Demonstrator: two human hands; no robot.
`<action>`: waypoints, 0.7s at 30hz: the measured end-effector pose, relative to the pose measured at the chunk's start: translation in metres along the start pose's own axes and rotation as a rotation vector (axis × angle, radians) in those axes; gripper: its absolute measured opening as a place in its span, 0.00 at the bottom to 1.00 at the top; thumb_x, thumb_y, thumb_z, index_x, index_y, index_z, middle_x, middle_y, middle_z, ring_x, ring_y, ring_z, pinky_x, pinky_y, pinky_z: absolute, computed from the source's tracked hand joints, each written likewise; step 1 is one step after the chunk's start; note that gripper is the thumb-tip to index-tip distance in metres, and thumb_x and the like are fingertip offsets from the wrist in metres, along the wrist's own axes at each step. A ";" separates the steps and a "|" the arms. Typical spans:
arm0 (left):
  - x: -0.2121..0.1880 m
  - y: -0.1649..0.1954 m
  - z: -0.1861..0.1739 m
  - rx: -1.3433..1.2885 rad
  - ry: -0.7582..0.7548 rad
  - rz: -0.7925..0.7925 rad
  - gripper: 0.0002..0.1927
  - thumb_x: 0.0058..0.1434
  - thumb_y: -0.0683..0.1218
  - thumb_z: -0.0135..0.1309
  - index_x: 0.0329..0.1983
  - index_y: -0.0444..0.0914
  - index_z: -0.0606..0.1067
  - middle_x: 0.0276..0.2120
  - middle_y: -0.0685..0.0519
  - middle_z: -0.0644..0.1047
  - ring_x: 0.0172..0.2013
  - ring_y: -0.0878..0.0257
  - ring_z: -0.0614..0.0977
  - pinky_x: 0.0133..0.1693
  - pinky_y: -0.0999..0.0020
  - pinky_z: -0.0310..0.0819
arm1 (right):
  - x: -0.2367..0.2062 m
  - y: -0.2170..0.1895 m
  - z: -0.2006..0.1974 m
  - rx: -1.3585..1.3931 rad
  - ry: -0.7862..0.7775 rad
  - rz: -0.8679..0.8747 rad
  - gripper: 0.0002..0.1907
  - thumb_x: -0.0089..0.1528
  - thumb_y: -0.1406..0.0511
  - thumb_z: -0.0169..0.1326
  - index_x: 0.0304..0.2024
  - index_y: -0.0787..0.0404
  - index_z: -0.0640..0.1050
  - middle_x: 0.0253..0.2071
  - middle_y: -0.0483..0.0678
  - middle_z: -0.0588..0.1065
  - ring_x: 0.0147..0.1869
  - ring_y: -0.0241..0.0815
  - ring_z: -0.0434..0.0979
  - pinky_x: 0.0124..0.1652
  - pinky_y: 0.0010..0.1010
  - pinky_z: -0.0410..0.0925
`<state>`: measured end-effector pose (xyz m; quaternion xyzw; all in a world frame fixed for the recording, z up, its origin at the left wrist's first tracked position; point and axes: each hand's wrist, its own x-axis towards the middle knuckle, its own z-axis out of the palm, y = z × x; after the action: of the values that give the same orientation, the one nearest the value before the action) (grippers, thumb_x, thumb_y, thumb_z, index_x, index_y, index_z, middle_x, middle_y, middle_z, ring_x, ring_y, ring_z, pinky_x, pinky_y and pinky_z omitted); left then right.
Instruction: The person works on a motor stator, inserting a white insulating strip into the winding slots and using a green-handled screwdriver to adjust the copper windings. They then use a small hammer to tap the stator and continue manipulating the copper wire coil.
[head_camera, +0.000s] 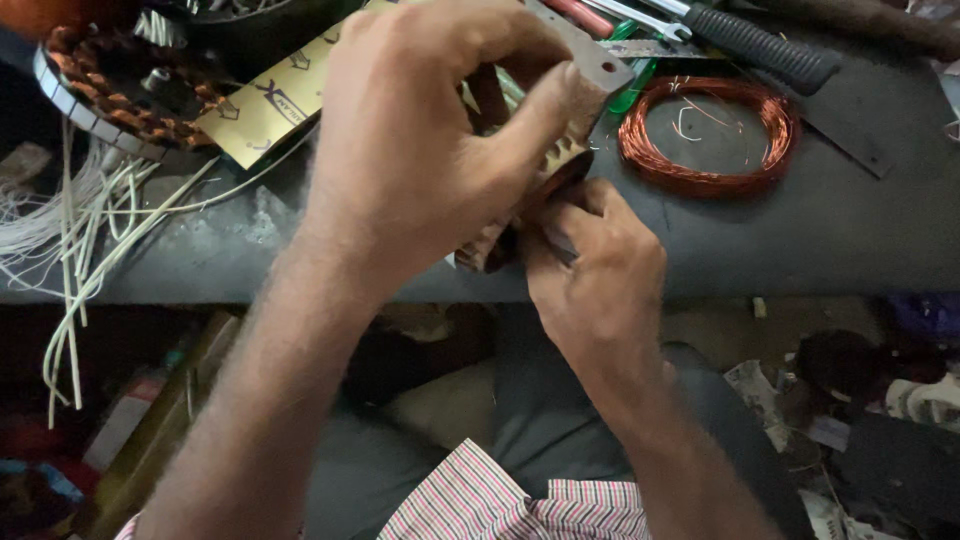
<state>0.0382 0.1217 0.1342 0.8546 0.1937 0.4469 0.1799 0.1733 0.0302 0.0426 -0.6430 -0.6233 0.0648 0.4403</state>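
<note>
Stator core held over bench's front edge

Stator core (545, 170) is sitting between both hands at the bench (850, 240) front edge. Left hand (420, 140) is clenching it from above; right hand (595, 265) is pinching its lower side. Steady support from below looks wise. Counted: one loose copper wire coil (708, 130) toward the back right, one wound stator (110, 85) at the back left corner, white sleeving strands (90, 220) trailing off the left edge.

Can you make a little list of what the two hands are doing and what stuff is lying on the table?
left hand: wraps over the top of a small motor part, fingers curled on it
right hand: grips the motor part from below
copper wire coil: flat on the dark table, right of the hands, untouched
white cords: hang over the table's left edge
wound stator: top left
black-handled tool: top right
</note>
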 end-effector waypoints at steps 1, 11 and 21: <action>-0.001 0.000 0.000 0.020 0.009 0.028 0.06 0.67 0.43 0.57 0.43 0.37 0.81 0.41 0.53 0.83 0.34 0.64 0.85 0.39 0.69 0.77 | 0.000 -0.001 0.001 -0.017 0.011 -0.014 0.10 0.59 0.72 0.62 0.43 0.62 0.81 0.44 0.54 0.78 0.44 0.54 0.82 0.43 0.40 0.74; -0.011 -0.004 0.002 0.062 0.068 0.050 0.07 0.68 0.45 0.59 0.43 0.37 0.81 0.36 0.52 0.83 0.35 0.63 0.86 0.40 0.67 0.80 | -0.003 -0.005 0.005 -0.031 0.037 -0.079 0.12 0.58 0.73 0.62 0.45 0.63 0.80 0.45 0.55 0.77 0.46 0.55 0.81 0.46 0.41 0.74; -0.013 -0.003 0.003 0.085 0.073 0.023 0.07 0.67 0.46 0.59 0.42 0.37 0.81 0.34 0.52 0.83 0.31 0.63 0.85 0.37 0.67 0.79 | -0.002 -0.005 0.005 -0.061 0.049 -0.093 0.10 0.60 0.72 0.65 0.44 0.65 0.81 0.40 0.55 0.78 0.43 0.56 0.81 0.43 0.41 0.73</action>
<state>0.0336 0.1179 0.1223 0.8469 0.2091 0.4709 0.1311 0.1664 0.0302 0.0419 -0.6276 -0.6434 0.0096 0.4382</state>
